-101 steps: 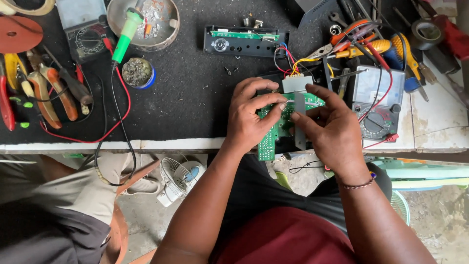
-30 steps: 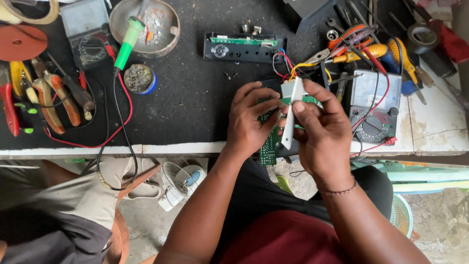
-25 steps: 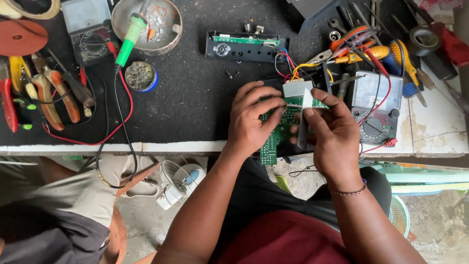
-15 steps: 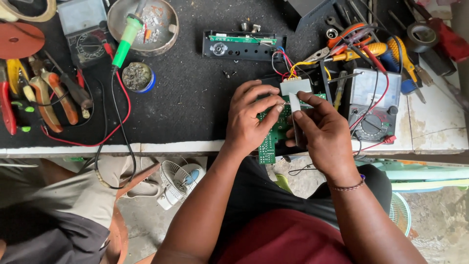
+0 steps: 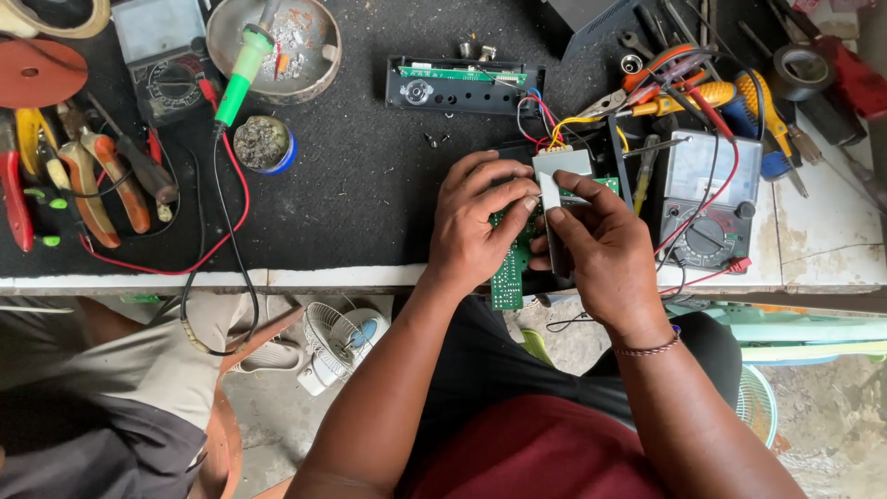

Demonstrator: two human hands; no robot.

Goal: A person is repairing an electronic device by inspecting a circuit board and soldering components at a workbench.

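Since half a second ago, both hands have barely shifted, staying closed over the work at the bench's near edge. One green circuit board juts out past the bench edge, its lower end showing between the two wrists. Left hand lies on top of it, fingers curled down and pressing the board's upper part. Right hand sits just beside, thumb and forefinger pinched on one small grey display panel resting over the board's far end. Coloured wires run from there to one black chassis strip farther back. Two analogue multimeters show: one right of the right hand, one at the far left. One green-handled soldering iron leans on a round metal dish.
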